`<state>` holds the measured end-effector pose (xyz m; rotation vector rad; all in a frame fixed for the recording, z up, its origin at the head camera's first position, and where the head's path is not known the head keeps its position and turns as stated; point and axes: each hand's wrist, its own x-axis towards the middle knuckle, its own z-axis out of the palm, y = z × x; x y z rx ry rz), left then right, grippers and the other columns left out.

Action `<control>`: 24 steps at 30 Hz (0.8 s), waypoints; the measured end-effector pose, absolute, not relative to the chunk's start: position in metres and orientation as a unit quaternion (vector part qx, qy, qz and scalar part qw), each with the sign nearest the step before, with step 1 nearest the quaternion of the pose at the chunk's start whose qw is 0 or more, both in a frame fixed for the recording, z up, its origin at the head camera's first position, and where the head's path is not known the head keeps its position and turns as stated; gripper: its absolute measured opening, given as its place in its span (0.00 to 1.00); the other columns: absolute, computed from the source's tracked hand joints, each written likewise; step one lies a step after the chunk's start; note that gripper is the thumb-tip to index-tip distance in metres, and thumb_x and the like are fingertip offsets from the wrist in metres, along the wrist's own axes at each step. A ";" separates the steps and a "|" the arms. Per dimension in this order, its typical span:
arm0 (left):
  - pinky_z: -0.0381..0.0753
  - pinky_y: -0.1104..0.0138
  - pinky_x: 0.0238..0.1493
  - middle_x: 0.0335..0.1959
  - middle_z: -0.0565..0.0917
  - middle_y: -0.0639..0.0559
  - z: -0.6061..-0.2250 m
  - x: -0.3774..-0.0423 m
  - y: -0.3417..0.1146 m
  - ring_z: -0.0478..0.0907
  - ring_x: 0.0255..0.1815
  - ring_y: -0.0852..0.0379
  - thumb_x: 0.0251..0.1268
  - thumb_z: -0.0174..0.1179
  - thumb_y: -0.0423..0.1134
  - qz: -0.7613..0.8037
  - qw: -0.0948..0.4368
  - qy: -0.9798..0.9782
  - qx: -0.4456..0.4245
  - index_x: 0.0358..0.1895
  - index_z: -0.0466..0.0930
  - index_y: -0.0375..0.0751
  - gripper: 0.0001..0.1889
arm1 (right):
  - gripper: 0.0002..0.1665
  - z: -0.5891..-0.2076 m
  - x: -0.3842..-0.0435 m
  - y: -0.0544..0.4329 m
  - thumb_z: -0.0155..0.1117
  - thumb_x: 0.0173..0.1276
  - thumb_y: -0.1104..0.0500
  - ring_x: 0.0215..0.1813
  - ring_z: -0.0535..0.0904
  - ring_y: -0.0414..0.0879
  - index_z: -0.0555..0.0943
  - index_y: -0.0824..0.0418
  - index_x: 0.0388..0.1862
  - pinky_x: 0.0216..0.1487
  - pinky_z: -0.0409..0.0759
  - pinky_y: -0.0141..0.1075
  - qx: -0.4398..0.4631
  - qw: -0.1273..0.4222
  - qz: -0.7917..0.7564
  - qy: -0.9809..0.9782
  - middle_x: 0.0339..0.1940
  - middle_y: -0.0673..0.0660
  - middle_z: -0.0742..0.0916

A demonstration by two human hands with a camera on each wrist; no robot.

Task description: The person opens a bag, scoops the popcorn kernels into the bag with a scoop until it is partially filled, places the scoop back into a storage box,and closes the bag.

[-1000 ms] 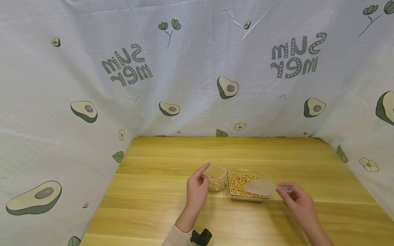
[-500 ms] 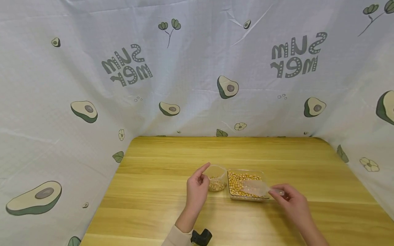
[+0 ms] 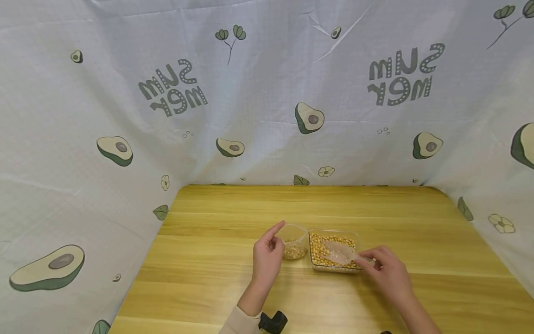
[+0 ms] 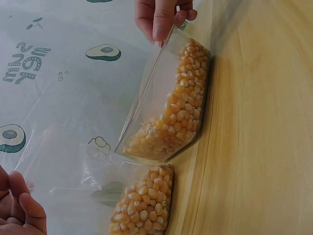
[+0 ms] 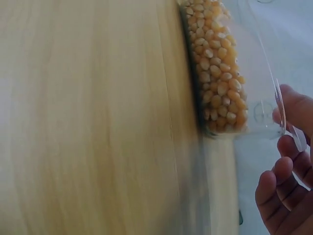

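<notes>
My left hand [image 3: 267, 260] holds the left edge of a clear plastic bag [image 3: 295, 232], its index finger stretched along the mouth. Corn kernels [image 4: 142, 208] fill the bottom of the upright bag. Directly right of it stands a clear rectangular box [image 3: 333, 269] with more corn kernels [image 5: 215, 73], heaped unevenly. A translucent scoop [image 3: 340, 252] lies with its blade among the kernels in the box. My right hand [image 3: 385, 271] pinches the scoop's handle by the box's right wall. Some of the left fingers' contact with the bag is hidden.
Both containers stand on a wood-grain table [image 3: 208, 255]. A pale curtain [image 3: 267, 93] printed with avocados rises behind the table and along both sides. A black wrist device [image 3: 273, 321] shows beside the left sleeve.
My right hand has moved left with the scoop, pushing its blade deeper into the kernels in the box. The left hand and the bag stay in place.
</notes>
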<state>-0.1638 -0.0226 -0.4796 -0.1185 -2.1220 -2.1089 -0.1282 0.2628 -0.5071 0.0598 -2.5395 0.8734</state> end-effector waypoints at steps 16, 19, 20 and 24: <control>0.56 0.77 0.14 0.21 0.69 0.53 -0.479 -0.163 -0.024 0.54 0.12 0.68 0.71 0.49 0.26 -0.705 0.071 -0.705 -0.034 0.59 0.83 0.56 0.24 | 0.12 -0.499 -0.130 0.259 0.78 0.55 0.55 0.25 0.62 0.30 0.90 0.57 0.37 0.22 0.63 0.28 0.034 0.179 0.258 -0.949 0.32 0.47 0.81; 0.56 0.77 0.15 0.22 0.69 0.53 -0.479 -0.163 -0.024 0.54 0.12 0.68 0.71 0.49 0.26 -0.706 0.070 -0.704 -0.033 0.59 0.83 0.55 0.24 | 0.12 -0.500 -0.130 0.259 0.78 0.54 0.55 0.25 0.62 0.29 0.90 0.57 0.37 0.22 0.63 0.28 0.033 0.187 0.259 -0.947 0.33 0.47 0.81; 0.56 0.78 0.15 0.22 0.69 0.53 -0.480 -0.163 -0.024 0.54 0.12 0.68 0.71 0.49 0.26 -0.705 0.070 -0.705 -0.033 0.59 0.83 0.55 0.24 | 0.12 -0.501 -0.130 0.259 0.78 0.54 0.55 0.25 0.62 0.29 0.90 0.57 0.37 0.22 0.63 0.28 0.032 0.191 0.262 -0.946 0.33 0.47 0.81; 0.56 0.77 0.15 0.22 0.70 0.53 -0.480 -0.163 -0.024 0.54 0.12 0.68 0.71 0.49 0.26 -0.705 0.070 -0.705 -0.031 0.59 0.83 0.56 0.23 | 0.11 -0.504 -0.129 0.258 0.79 0.52 0.56 0.26 0.62 0.28 0.91 0.57 0.35 0.23 0.63 0.28 0.027 0.212 0.282 -0.935 0.34 0.47 0.82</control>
